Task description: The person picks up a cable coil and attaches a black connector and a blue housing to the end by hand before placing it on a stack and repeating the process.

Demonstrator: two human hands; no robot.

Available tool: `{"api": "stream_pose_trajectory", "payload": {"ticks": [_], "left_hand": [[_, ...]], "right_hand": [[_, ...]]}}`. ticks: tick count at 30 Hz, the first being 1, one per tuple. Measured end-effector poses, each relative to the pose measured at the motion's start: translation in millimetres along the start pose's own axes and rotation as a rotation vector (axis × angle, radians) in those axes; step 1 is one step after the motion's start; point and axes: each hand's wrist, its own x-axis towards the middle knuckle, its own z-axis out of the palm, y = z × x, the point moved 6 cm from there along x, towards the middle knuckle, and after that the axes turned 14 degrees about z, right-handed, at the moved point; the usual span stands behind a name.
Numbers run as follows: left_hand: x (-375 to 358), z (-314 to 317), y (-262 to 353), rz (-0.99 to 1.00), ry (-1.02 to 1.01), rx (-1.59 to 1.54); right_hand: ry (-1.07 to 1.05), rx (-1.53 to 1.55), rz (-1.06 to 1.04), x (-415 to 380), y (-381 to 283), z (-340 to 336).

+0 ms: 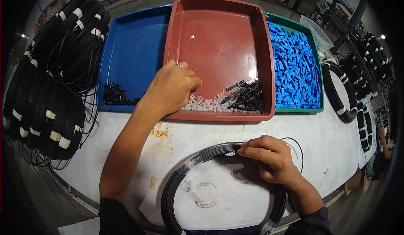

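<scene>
My left hand [170,85], a ring on one finger, reaches over the left wall of the red tray [219,29]. Its fingertips are pinched together above small clear plastic pieces [206,104]; whatever lies between them is hidden. Black connector parts [248,96] are heaped in the same tray's near right corner. Below the tray, my right hand [269,157] is closed on the end of a black cable, and a small whitish connector [230,154] sticks out past its fingertips. The coil of black cable [168,197] lies under and around that hand, bound with clear tape [193,161].
A blue tray [134,37] with black parts [114,94] stands at the left, and a green tray [320,88] of blue clips [296,67] at the right. Stacked cable coils [42,109] crowd the left side. Another coil [343,109] lies on the white table [328,151].
</scene>
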Motion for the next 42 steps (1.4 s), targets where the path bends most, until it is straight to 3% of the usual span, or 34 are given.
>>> {"api": "stream_pose_trajectory", "payload": {"ticks": [7,9,16,27,42], "left_hand": [[5.4,4.0,9.2,0.031,-0.003,0.020],[7.0,3.3,10.8,-0.039,-0.155,0.124],[9.7,0.0,15.4,0.002,-0.070,0.027],[3.2,-8.4,5.8,0.029,0.020,0.217],[3.4,11.7,4.9,-0.028,-0.087,0.098]], "right_hand": [[-0.002,0.016,-0.007,-1.1,0.3,0.1],[0.001,0.015,-0.009,-0.6,0.7,0.0],[0.006,0.026,-0.012,0.0,-0.7,-0.2],[0.027,-0.001,0.010,2.0,-3.7,-0.4],[0.018,0.016,-0.014,0.2,0.1,1.2]]}}
